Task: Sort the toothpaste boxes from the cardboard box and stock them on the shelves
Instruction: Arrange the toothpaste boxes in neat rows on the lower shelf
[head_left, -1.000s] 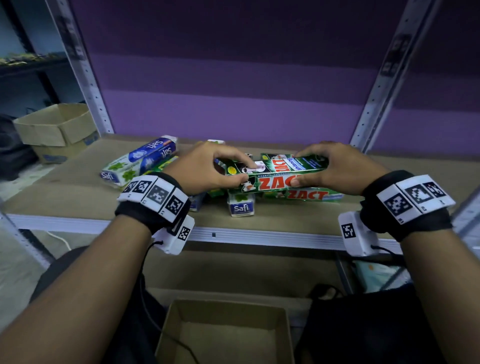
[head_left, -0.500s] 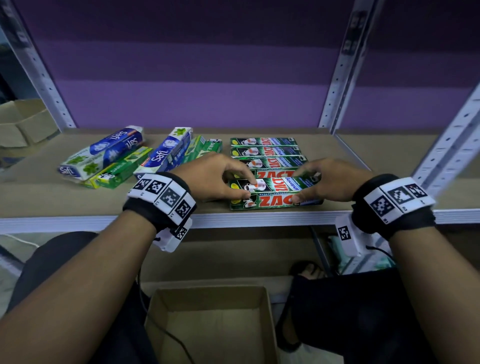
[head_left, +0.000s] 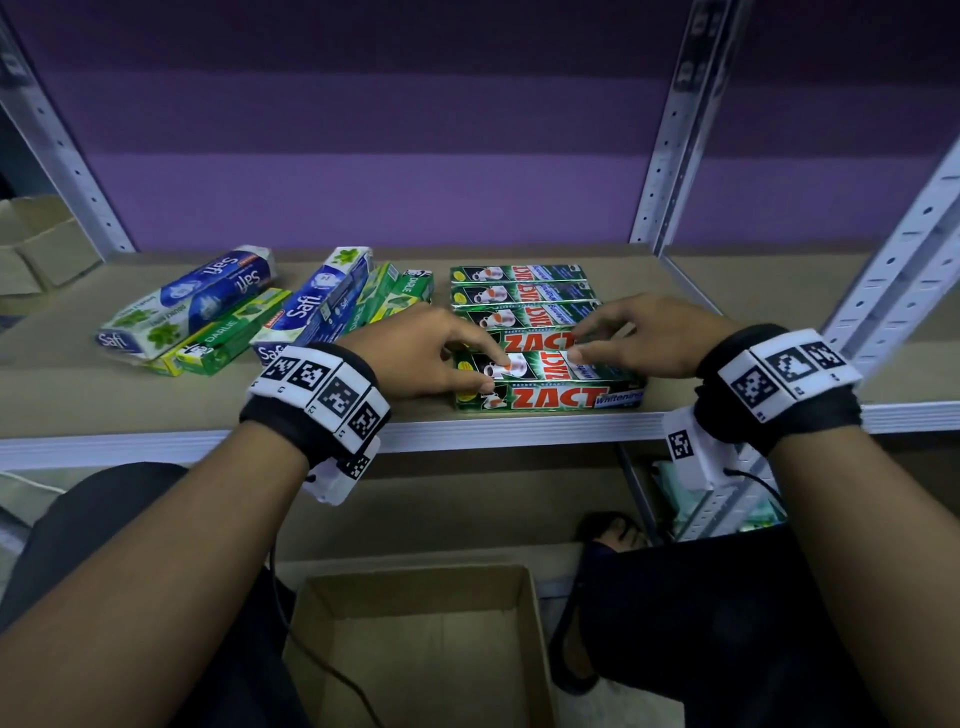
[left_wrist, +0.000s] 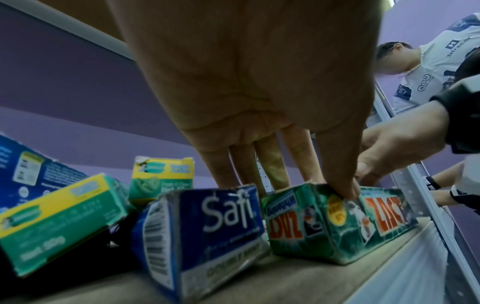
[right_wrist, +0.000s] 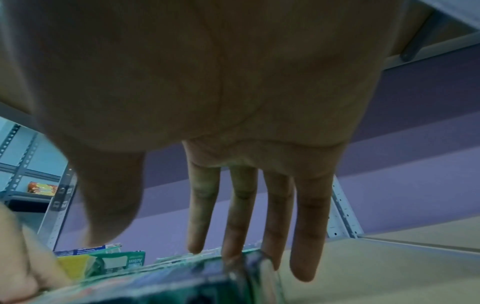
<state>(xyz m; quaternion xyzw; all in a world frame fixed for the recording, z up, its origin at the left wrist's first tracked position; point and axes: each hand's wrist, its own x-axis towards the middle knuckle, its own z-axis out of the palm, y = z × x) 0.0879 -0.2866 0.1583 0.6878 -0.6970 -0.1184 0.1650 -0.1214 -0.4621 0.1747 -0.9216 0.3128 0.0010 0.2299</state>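
1. The front ZACT box (head_left: 550, 387) is set at the shelf's (head_left: 156, 400) front edge, at about 6 o'clock of the green ZACT row (head_left: 519, 293), which is laid flat behind it.
2. The left hand (head_left: 426, 353) is clamped on the box's left end, thumb on the front face and fingertips on top; the left wrist view shows the thumb (left_wrist: 345, 185) pressed on the upper front corner.
3. The right hand (head_left: 644, 338) is laid over the box's right end; its fingers (right_wrist: 309, 236) hang nearly straight and apart, touching the top without any curl seen round the box.
4. A slip is judged possible: the box sits right at the shelf lip, so a pull toward 6 o'clock could tip it over the edge.
5. A push toward 12 o'clock could shove the rows behind out of line.
6. At 9 o'clock, the Safi boxes (head_left: 311, 306) and Darlie boxes (head_left: 228, 332) are left askew and partly stacked; the nearest Safi end (left_wrist: 207, 230) is seen just beside the ZACT box, crowding any leftward slide.
7. An open cardboard box (head_left: 415, 644) is seen below at 6 o'clock; no toothpaste shows in it.
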